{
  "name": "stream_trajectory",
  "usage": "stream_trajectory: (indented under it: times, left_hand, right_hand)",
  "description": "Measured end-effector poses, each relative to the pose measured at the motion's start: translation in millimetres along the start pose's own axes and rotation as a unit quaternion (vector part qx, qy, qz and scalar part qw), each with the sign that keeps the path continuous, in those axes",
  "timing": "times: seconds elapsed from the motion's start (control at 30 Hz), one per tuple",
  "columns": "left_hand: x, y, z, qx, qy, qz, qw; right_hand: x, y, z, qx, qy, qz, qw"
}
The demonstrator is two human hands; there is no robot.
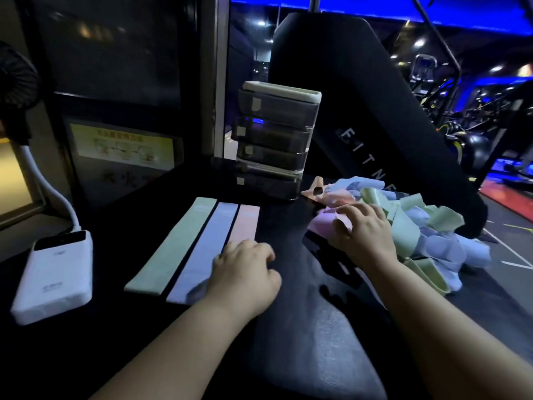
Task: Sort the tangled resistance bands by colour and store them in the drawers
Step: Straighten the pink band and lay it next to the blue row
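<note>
Three bands lie flat side by side on the dark table: a green band (173, 243), a blue band (202, 249) and a pink band (245, 223). My left hand (245, 269) rests on the near ends of the blue and pink bands, fingers loosely curled. A tangled heap of bands (415, 226) in green, blue and pink lies to the right. My right hand (363, 229) is on the heap's left side and pinches a pink band (323, 226). A small drawer tower (274, 140) with smoky drawers stands behind, all drawers closed.
A white power bank (54, 272) with a white cable lies at the table's left. A black fan (14, 79) is at the far left. A dark slanted gym machine panel (375, 125) rises behind the heap. The table's right edge drops to the gym floor.
</note>
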State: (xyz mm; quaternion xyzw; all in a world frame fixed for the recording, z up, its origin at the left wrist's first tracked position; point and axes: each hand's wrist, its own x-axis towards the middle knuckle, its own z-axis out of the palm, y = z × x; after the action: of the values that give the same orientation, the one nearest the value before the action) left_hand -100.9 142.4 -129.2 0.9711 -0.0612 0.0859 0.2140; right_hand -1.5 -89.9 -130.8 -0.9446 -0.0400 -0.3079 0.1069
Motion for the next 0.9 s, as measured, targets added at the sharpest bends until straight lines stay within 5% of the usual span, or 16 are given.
stream_trajectory:
  times: [0.33, 0.67, 0.9]
  left_hand:
    - [94, 87, 54, -0.198, -0.052, -0.054, 0.977]
    - [131, 120, 78, -0.344, -0.055, -0.099, 0.932]
    - [126, 115, 65, -0.450, 0.082, -0.087, 0.885]
  right_hand:
    - [-7, 36, 10, 0.091, -0.053, 0.127, 0.986]
    - [4, 47, 10, 0.204, -0.014, 0.118, 0.972]
    - [2, 34, -3, 0.291, 0.081, 0.085, 0.949]
